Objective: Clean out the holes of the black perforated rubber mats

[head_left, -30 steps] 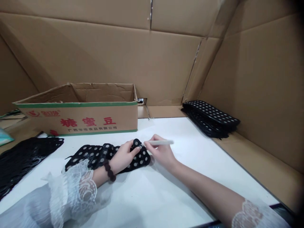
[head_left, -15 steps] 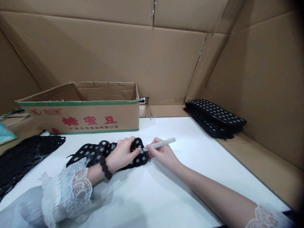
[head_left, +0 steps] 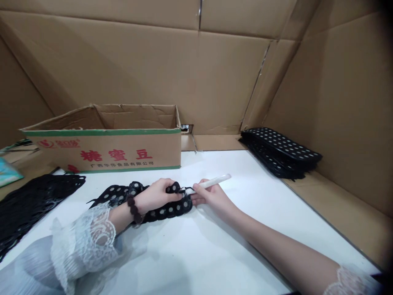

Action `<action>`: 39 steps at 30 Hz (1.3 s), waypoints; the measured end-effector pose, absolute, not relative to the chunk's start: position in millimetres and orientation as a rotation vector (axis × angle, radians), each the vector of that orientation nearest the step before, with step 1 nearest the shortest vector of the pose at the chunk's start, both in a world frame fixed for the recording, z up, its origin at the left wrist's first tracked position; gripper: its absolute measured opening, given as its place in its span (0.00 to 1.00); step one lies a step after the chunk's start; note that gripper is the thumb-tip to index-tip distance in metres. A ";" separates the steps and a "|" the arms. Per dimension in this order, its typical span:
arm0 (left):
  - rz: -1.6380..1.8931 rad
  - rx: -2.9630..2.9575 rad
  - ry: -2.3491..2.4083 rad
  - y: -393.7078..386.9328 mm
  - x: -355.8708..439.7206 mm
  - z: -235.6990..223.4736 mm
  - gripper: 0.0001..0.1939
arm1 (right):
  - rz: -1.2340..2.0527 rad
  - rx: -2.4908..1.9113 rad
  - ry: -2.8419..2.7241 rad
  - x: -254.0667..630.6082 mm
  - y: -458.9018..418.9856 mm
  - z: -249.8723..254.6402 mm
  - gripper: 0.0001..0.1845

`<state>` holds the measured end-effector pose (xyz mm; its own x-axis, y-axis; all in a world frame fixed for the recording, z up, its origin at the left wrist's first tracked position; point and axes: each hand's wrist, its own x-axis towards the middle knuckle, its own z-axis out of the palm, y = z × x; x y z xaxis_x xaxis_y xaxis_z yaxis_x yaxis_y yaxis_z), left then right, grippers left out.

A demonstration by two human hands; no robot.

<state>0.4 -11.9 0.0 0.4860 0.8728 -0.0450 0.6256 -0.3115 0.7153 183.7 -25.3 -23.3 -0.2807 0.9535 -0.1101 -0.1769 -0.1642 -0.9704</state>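
1. A loose heap of black perforated sheets [head_left: 27, 203] lies at the far left of the white surface [head_left: 196, 254], beside a cardboard box [head_left: 104, 149] printed in red.
2. The left hand [head_left: 155, 196] presses down on a black perforated strip [head_left: 144, 201] lying near the middle of the surface; its fingers [head_left: 172, 197] are together, clamped on the strip's right end.
3. The strip drapes and buckles under the hand, so it looks light, thin and floppy, probably rubbery or foam. The holes leave narrow webs that could tear; it is best held flat, close to the spot being worked.
4. The right hand [head_left: 210, 196] has its fingers closed around a slim white stick [head_left: 213, 181], tip touching the strip's right edge.
5. A neat stack of dotted strips [head_left: 281, 151] sits at the far right, well apart.
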 end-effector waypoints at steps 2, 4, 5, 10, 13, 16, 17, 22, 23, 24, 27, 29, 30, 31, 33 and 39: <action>0.461 2.015 1.237 -12.0 0.5 0.5 0.14 | 1.661 -1.014 -1.125 184.4 -26.1 -23.5 0.15; 0.469 1.995 1.256 -12.5 1.0 0.4 0.13 | 1.704 -1.003 -1.091 185.0 -27.2 -24.0 0.14; 0.474 1.984 1.266 -12.8 1.3 0.1 0.13 | 1.717 -0.994 -1.079 185.1 -27.8 -24.2 0.14; 0.477 1.946 1.294 -13.6 2.0 -1.6 0.13 | 1.711 -0.992 -1.047 182.7 -30.6 -21.1 0.14; 0.497 1.962 1.286 -15.0 3.0 -0.6 0.11 | 1.642 -1.055 -1.086 179.8 -32.8 -17.5 0.13; 0.537 2.009 1.266 -18.3 5.4 0.8 0.10 | 1.486 -1.147 -1.205 178.0 -35.8 -17.7 0.13; 0.550 2.020 1.277 -19.6 6.4 0.8 0.10 | 1.405 -1.171 -1.277 177.8 -36.8 -19.0 0.13; 0.628 2.070 1.366 -24.4 10.8 -3.7 0.08 | 0.881 -1.218 -1.689 177.1 -40.1 -27.3 0.12; 0.641 2.079 1.370 -24.7 11.3 -5.2 0.07 | 0.799 -1.221 -1.757 176.4 -40.2 -28.0 0.12; 0.651 2.087 1.370 -24.9 11.7 -6.6 0.06 | 0.723 -1.224 -1.829 175.5 -40.2 -28.1 0.11; 0.694 2.102 1.355 -25.0 12.0 -9.7 0.06 | 0.509 -1.246 -2.073 172.2 -39.5 -25.9 0.07; 0.719 2.111 1.326 -24.8 11.7 -10.3 0.07 | 0.363 -1.284 -2.196 170.4 -38.2 -23.5 0.06; 0.727 2.109 1.312 -24.4 11.6 -10.2 0.07 | 0.296 -1.308 -2.231 169.6 -37.2 -22.5 0.06; 0.732 2.103 1.297 -23.9 11.3 -9.9 0.07 | 0.237 -1.332 -2.251 169.0 -35.9 -21.6 0.05; 0.734 2.080 1.266 -22.1 10.7 -8.8 0.07 | 0.169 -1.377 -2.262 168.3 -33.2 -20.3 0.05; 0.652 2.062 1.274 -20.1 9.8 -7.3 0.05 | 0.347 -1.311 -2.135 174.3 -27.1 -21.1 0.07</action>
<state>9.8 -20.1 -7.3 0.4126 0.9068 0.0861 0.5999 -0.3416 0.7234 174.3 -27.1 -21.1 -0.3302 0.8743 0.3559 0.7167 0.4776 -0.5083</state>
